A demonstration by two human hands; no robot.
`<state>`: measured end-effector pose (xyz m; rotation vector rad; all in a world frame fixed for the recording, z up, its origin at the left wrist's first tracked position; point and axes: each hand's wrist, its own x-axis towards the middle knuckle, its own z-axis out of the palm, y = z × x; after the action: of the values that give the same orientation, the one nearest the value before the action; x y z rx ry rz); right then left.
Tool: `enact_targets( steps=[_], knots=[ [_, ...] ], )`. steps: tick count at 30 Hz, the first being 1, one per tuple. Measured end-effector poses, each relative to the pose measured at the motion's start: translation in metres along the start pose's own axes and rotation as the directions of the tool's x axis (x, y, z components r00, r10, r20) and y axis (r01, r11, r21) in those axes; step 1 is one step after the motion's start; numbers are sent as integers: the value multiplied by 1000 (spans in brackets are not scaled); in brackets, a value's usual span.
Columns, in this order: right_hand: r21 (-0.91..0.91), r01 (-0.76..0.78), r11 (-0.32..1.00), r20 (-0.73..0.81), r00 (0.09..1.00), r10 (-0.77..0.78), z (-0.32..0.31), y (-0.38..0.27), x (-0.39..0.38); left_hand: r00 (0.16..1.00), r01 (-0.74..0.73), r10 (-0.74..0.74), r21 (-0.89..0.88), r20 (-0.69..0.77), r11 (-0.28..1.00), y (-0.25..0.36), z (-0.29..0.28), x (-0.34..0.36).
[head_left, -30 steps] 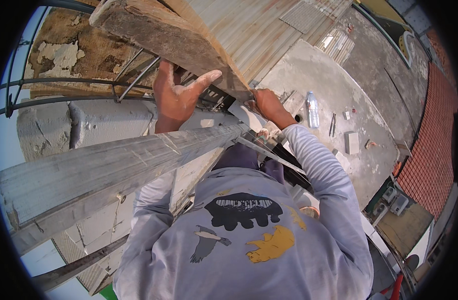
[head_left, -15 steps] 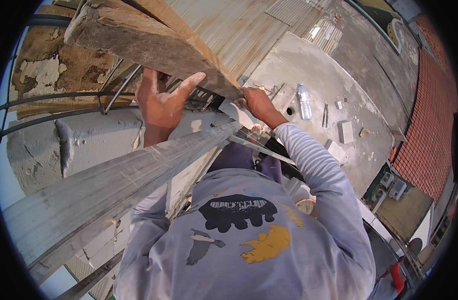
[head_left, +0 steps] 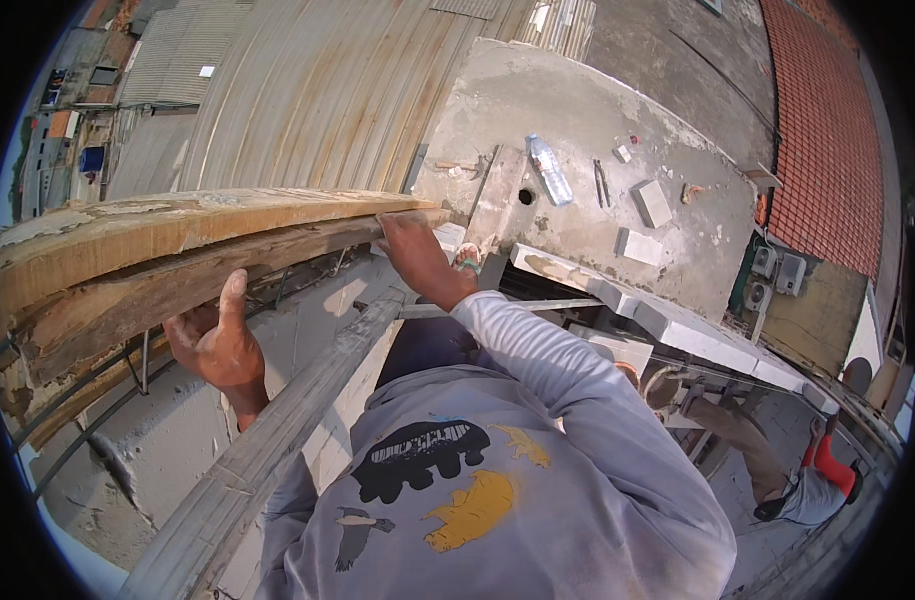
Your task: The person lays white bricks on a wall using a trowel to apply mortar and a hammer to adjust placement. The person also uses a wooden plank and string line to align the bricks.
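Observation:
A long, weathered wooden plank [head_left: 167, 265] with a pale upper edge and a dark lengthwise gap runs from the left rim to the middle; I cannot tell whether it is one board or two. My right hand [head_left: 422, 260] is closed over its right end. Under its lower edge, my left hand [head_left: 222, 345] bears against it, fingers curled beneath and partly hidden, thumb up along its face. Dark steel rods [head_left: 142, 370] pass below the plank by my left hand, above a pale block wall [head_left: 167, 465].
A grey pole [head_left: 277, 440] slants beside my left forearm. On the concrete slab [head_left: 487, 95] lie a water bottle [head_left: 549, 172], a slim two-legged tool [head_left: 601, 183] and pale blocks [head_left: 652, 203], near a round hole [head_left: 526, 197]. Another person [head_left: 812, 490] is at lower right.
The plank has swung from a steep tilt across the top to a flatter line lower at left. Both hands appear lower and farther left with it. The view has shifted, bringing the other person more into sight.

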<state>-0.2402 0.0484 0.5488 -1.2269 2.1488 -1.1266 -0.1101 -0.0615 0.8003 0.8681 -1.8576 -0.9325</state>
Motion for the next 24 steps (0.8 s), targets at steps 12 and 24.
enact_targets(
  steps=[12, 24],
  knots=[
    [27, 26, 999, -141, 990, -22, 9, -2, -2, 999, 37, -30, 203, -34, 978, -3, -8, 5],
    [156, -309, 938, 53, 951, 305, 51, 47, -6, 998, 45, -30, 263, -62, 964, -9, -21, -15]
  ],
)
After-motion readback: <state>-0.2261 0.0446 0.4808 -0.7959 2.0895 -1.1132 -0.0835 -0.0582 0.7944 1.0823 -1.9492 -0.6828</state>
